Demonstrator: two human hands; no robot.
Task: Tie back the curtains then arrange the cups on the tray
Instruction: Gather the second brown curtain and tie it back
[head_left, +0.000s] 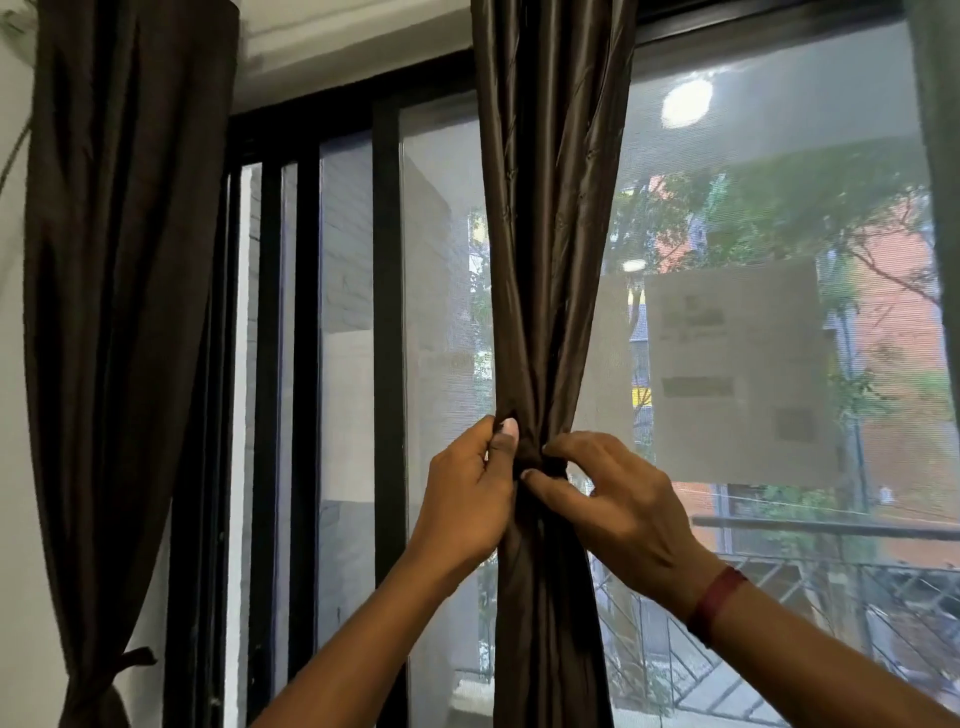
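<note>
A shiny dark brown satin curtain (545, 260) hangs in front of the black-framed sliding window (387, 291), gathered into a narrow waist at mid-height and flaring out again above and below. The left hand (467, 499) wraps the bunched fabric from its left edge, thumb pressed flat against the front of the gather and fingers curled behind it. The right hand (618, 499) meets it from the right, thumb and forefinger pinched on the dark brown fabric tie (540, 460) that circles the waist, the other fingers loosely bent; a dark red band (719, 603) sits on that wrist. The two hands nearly touch at the knot. To the far left a second dark brown curtain (119, 312) hangs against the white wall (13, 467), already cinched low by its own tie (111, 670). Between the two curtains the glass stands uncovered, and right of the gathered curtain a pale paper notice (737, 374) sits on the mesh screen. No cups or tray are in view.
</note>
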